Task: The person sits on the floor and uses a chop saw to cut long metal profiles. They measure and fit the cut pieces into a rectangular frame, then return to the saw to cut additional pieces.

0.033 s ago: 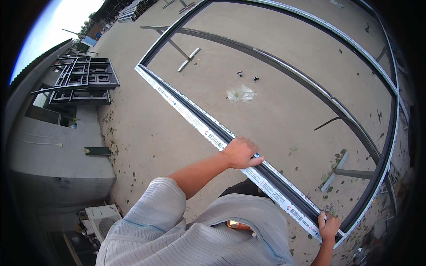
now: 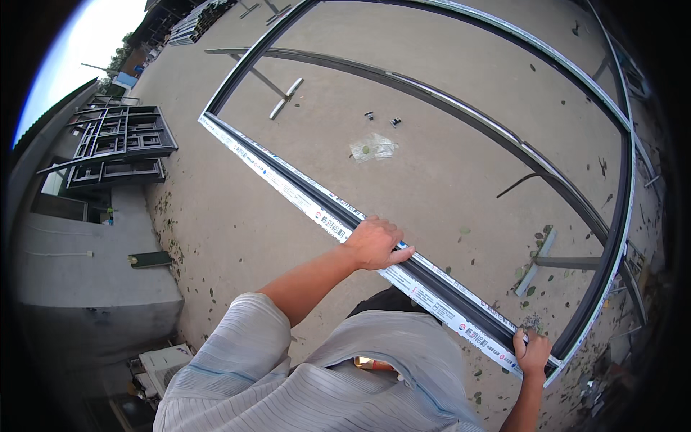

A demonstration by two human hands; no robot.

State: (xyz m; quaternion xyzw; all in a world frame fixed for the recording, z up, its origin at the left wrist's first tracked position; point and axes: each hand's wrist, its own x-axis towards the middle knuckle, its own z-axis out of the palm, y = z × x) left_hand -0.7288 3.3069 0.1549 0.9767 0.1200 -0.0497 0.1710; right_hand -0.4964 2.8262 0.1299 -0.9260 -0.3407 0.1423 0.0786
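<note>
Rectangular frame (image 2: 450, 291), dark profile with printed white film on its edges: it's over the concrete ground (image 2: 237, 201), near rail running slantwise in front of your waist, rest of it reaching away and up to the right. Long dark beam (image 2: 432, 91) crosses the view inside the frame's outline, below it; can't tell if the two touch. Dark framework (image 2: 122, 137) sits against the building at far left. Two stands carry the beam: left foot (image 2: 286, 99) and right foot (image 2: 536, 261) both show on the ground. Clear plastic sheet (image 2: 374, 147) lies flat, seen through the frame opening. Your left hand (image 2: 374, 243) grips the near rail about mid-length, palm down, fingers bent over the far edge, thumb stretched along the top toward the right. Your right hand (image 2: 533, 351) is clamped on the same rail just beside its right corner, fingers curled over, thumb on the left; fingertips hidden. Smallest: two little dark fittings (image 2: 396, 122) near the sheet, apart from each other.
</note>
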